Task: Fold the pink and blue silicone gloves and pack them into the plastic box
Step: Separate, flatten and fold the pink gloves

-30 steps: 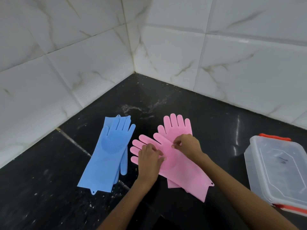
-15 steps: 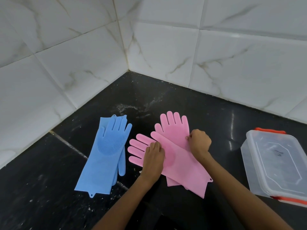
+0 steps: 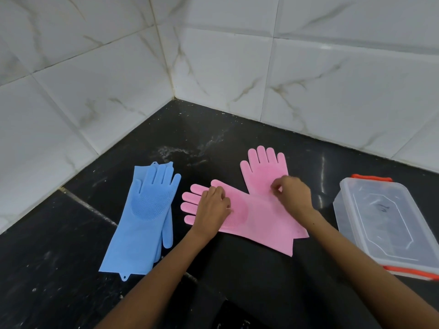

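Observation:
Two pink silicone gloves lie crossed on the black counter. The upper pink glove (image 3: 259, 219) points its fingers left; the lower pink glove (image 3: 263, 167) points them away from me. My left hand (image 3: 211, 210) rests with curled fingers on the upper glove near its finger roots. My right hand (image 3: 291, 194) pinches the lower glove's palm where the two cross. A pair of blue gloves (image 3: 147, 217) lies stacked flat to the left, untouched. The clear plastic box (image 3: 384, 224), lid on with orange clips, sits at the right.
White marble-look tiled walls (image 3: 213, 67) meet in a corner behind the black counter (image 3: 59, 269). Pale dusty smears mark the counter behind the gloves. A grout seam runs diagonally under the blue pair.
My right hand has slid the lower pink glove right and away, so the two pink gloves now splay further apart. My left hand stays on the upper glove. The camera has shifted slightly.

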Demonstrator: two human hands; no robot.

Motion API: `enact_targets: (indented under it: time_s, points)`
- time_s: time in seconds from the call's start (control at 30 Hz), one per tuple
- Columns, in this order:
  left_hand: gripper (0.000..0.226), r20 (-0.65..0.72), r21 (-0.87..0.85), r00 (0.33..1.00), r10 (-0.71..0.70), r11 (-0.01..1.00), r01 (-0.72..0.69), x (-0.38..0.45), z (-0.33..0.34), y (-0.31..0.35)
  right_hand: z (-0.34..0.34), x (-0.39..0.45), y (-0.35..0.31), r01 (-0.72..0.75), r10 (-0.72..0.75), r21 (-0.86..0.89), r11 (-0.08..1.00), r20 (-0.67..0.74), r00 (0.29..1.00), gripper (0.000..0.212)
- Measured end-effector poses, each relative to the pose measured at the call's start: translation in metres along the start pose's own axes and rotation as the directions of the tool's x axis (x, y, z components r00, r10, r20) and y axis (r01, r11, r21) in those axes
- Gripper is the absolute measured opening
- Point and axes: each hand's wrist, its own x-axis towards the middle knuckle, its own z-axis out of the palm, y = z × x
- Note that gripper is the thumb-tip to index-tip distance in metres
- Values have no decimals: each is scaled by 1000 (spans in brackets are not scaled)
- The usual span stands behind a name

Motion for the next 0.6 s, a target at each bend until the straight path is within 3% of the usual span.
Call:
enact_targets:
  time_s: [0.13,0.4,0.5,0.6]
  points:
    - [23,24,-67,998,-52,996,53,-14,-1,-6,10,-20,-3,39,-45,41,998,180,983,30]
    - [18,67,34,997,-38,999,36,-8,2,0,16,-22,-5,45,-34,-76,996,136,990,18]
    - [15,55,131,998,-13,991,6,2,-1,-2,12,-20,-8,-29,34,-31,999,194,980,15]
    - [14,-1,192,1000,8,981,-7,23,-10,-14,13,-28,-13,-116,82,119,986,258,963,12]
